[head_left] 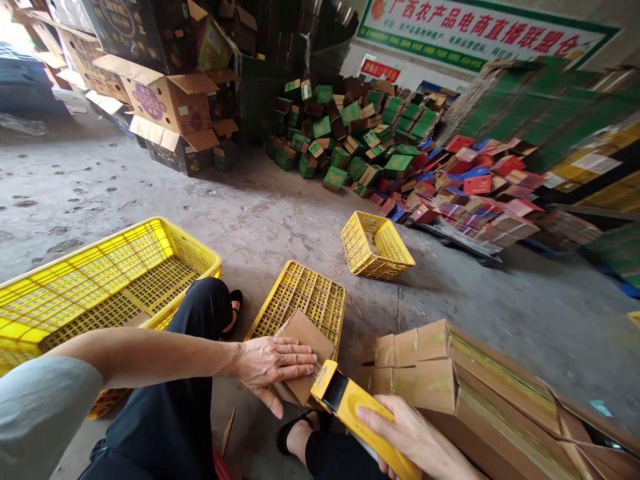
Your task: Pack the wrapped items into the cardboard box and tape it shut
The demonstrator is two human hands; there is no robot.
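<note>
My left hand (277, 363) lies flat on a small brown cardboard box (311, 333), its fingers stretched out together and its thumb apart. Beneath the box is a yellow plastic crate (306, 293) with its grid surface facing up. My right hand (400, 427) is wrapped around a long yellow stapler (357, 410) with a dark section near its head. The stapler's head is at the box's near right edge, close to my left fingertips. Whether it touches the cardboard I cannot tell.
A large yellow crate (113, 283) stands at left, and a smaller one (377, 247) sits ahead on the concrete floor. Flattened cardboard bundles (480, 387) lie at right. Beyond are piled green boxes (345, 143), red and blue boxes (475, 183), and stacked open cartons (163, 103).
</note>
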